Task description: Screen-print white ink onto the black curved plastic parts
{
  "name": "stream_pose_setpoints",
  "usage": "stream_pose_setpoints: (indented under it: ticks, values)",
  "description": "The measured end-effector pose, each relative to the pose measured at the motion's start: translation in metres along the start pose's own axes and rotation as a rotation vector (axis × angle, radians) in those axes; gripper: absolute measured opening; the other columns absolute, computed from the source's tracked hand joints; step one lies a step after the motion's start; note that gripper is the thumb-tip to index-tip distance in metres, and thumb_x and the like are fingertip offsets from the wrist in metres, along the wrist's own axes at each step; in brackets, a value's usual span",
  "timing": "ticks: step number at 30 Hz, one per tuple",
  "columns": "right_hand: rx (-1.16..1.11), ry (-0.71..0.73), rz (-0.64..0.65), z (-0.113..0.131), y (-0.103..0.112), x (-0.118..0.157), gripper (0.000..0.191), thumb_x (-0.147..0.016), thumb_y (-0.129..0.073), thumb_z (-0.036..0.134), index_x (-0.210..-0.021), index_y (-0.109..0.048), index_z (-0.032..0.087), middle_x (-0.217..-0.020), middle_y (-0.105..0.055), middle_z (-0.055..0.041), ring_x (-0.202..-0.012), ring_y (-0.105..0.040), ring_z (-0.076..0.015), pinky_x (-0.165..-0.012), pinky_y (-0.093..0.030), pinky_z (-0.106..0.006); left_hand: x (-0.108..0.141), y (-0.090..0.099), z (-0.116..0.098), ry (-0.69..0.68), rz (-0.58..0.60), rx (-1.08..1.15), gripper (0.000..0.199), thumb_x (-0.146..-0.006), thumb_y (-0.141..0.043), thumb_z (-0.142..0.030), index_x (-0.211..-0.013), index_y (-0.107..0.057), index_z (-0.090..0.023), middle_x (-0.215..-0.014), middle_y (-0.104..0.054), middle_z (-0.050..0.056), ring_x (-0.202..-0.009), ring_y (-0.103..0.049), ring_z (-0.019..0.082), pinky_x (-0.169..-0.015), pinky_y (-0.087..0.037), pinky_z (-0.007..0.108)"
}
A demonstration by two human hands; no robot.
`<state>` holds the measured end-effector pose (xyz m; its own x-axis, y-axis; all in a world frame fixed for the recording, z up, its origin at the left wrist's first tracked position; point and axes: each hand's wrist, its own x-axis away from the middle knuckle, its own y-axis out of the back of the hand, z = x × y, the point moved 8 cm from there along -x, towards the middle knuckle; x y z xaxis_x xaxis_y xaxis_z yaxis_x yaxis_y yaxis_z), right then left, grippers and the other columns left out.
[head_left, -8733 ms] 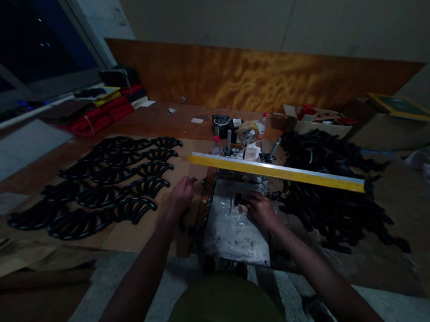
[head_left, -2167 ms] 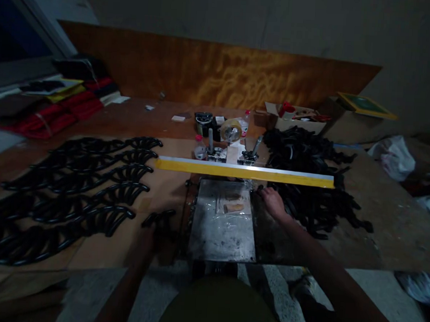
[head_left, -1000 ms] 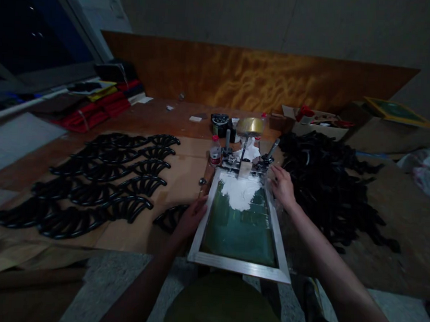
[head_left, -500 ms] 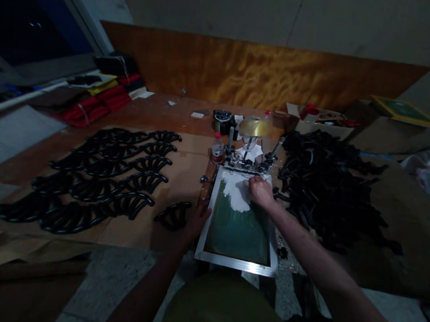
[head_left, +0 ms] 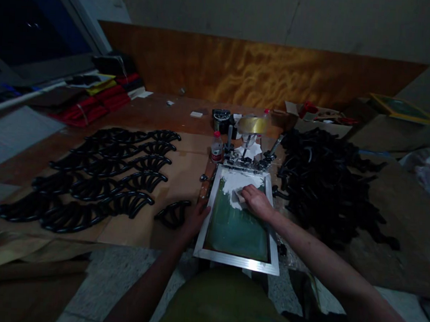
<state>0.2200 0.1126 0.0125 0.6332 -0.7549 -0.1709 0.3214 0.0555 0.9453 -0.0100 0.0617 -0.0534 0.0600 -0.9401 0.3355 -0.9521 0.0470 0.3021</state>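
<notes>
A metal-framed screen [head_left: 236,267] with green mesh lies in front of me, hinged at its far end to a clamp [head_left: 247,161]. White paint [head_left: 233,181] covers the mesh's far part. My right hand [head_left: 255,200] is closed round a small pale scraper [head_left: 239,197], held against the mesh at the paint's near edge. At the frame's left edge rests my left hand [head_left: 198,218], its fingers partly in shadow and touching the frame's side. Just left of that hand, a black curved ribbed piece [head_left: 173,214] lies on the cardboard.
Rows of black ribbed pieces [head_left: 101,186] cover the cardboard at left. A dark heap of similar pieces [head_left: 329,181] stands at right. Behind the screen are a red-capped bottle [head_left: 216,150], a black tub [head_left: 222,120] and a yellow tape roll [head_left: 253,125]. Open boxes [head_left: 325,128] stand at the back right.
My right hand has moved slightly left and nearer to me with the scraper, which shows more clearly. White paint now shows at the mesh's far right. My left hand has barely moved.
</notes>
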Motion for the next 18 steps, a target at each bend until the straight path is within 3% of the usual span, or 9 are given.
stream_pose_setpoints:
  ticks: [5,9,13,16,18]
  values:
    - [-0.078,0.096,0.030,0.006,-0.003,0.014,0.024,-0.083,-0.049,0.006,-0.099,-0.064,0.016,-0.096,-0.063,-0.0113,-0.095,-0.055,-0.0236,-0.084,-0.044,-0.033,0.006,0.001,-0.012,0.025,-0.010,-0.001,0.062,-0.080,-0.059,-0.050,-0.128,-0.060,-0.012,-0.130,-0.066,0.016,-0.120,-0.061,0.031,-0.103,-0.047,0.045]
    - [-0.072,-0.112,0.022,-0.029,0.022,-0.029,0.040,-0.088,-0.055,0.015,-0.128,-0.059,0.020,-0.106,-0.066,-0.0091,-0.099,-0.059,-0.0225,-0.083,-0.045,-0.029,0.013,0.006,-0.032,0.007,0.017,-0.019,0.062,-0.080,-0.059,-0.049,-0.130,-0.058,-0.013,-0.136,-0.062,0.016,-0.124,-0.059,0.031,-0.107,-0.044,0.045]
    - [0.036,-0.355,-0.043,-0.081,0.056,-0.060,0.057,-0.092,-0.057,0.028,-0.148,-0.044,0.027,-0.110,-0.066,-0.0094,-0.094,-0.063,-0.0242,-0.079,-0.046,-0.030,0.019,0.021,-0.070,-0.054,0.013,-0.086,0.052,-0.088,-0.048,-0.051,-0.125,-0.062,-0.017,-0.135,-0.063,0.011,-0.128,-0.055,0.028,-0.113,-0.038,0.043]
    - [0.027,-0.512,-0.228,-0.128,0.079,-0.033,0.046,-0.093,-0.050,0.025,-0.139,-0.054,0.019,-0.112,-0.067,-0.0129,-0.094,-0.063,-0.0247,-0.080,-0.046,-0.031,0.014,0.029,-0.107,-0.120,-0.014,-0.120,0.051,-0.093,-0.035,-0.054,-0.109,-0.069,-0.020,-0.122,-0.069,0.009,-0.122,-0.058,0.026,-0.111,-0.040,0.042]
    - [-0.019,-0.667,-0.303,-0.157,0.075,0.001,0.037,-0.094,-0.044,0.021,-0.124,-0.062,0.012,-0.103,-0.069,-0.0149,-0.088,-0.064,-0.0249,-0.077,-0.047,-0.033,0.004,0.030,-0.132,-0.165,-0.057,-0.039,0.052,-0.094,-0.032,-0.056,-0.100,-0.070,-0.020,-0.112,-0.071,0.009,-0.113,-0.063,0.025,-0.106,-0.045,0.041]
